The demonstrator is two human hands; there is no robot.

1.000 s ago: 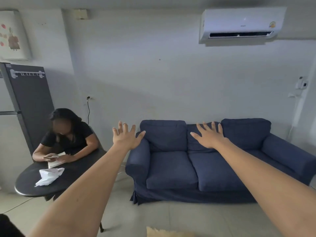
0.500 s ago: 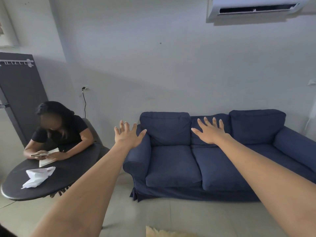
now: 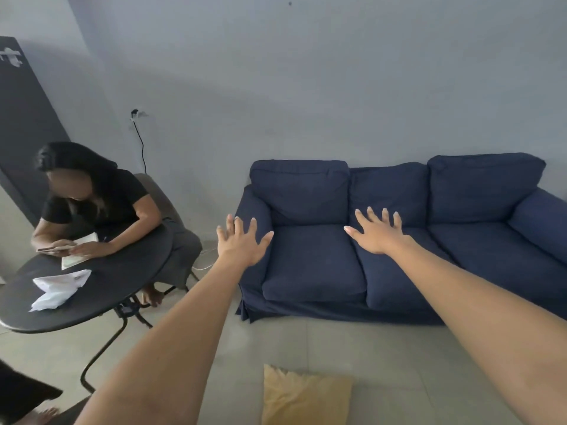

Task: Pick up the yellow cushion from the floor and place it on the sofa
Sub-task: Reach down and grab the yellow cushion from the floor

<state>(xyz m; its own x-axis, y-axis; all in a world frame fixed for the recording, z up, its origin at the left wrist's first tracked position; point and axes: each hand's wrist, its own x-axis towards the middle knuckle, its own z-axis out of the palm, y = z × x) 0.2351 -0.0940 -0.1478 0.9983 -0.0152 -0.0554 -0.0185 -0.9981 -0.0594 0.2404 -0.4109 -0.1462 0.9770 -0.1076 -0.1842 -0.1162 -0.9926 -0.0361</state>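
I have both arms stretched out in front of me, palms down. My left hand (image 3: pixel 241 245) is spread wide with the fingers fanned apart, empty, and it sits in the view over the sofa's left armrest. My right hand (image 3: pixel 376 233) is also spread and empty, fingers apart, in line with the seam between the left and middle seat cushions. I cannot tell whether either hand touches the fabric or is held above it.

The yellow cushion (image 3: pixel 302 395) lies on the tiled floor (image 3: pixel 337 342) at the bottom of the view, between my two forearms and in front of the sofa, well apart from both hands. Its top edge looks crumpled, and its lower part is cut off by the frame edge.

The sofa (image 3: pixel 313 262) is dark blue, with three back cushions and seat cushions, and stands against the pale wall (image 3: pixel 306 87). Its seats are bare.

To the left stands a round black bench (image 3: pixel 129 289) on thin dark legs. A crumpled white paper (image 3: pixel 59 288) lies on it near the front edge. A seated person (image 3: pixel 101 207) in a black top leans over the far side of the bench, with both hands on it, holding what looks like a phone above an open notebook (image 3: pixel 76 256). A dark panel (image 3: pixel 21 127) leans at the far left, and a black cable (image 3: pixel 141 142) hangs from a wall socket behind the seated person.
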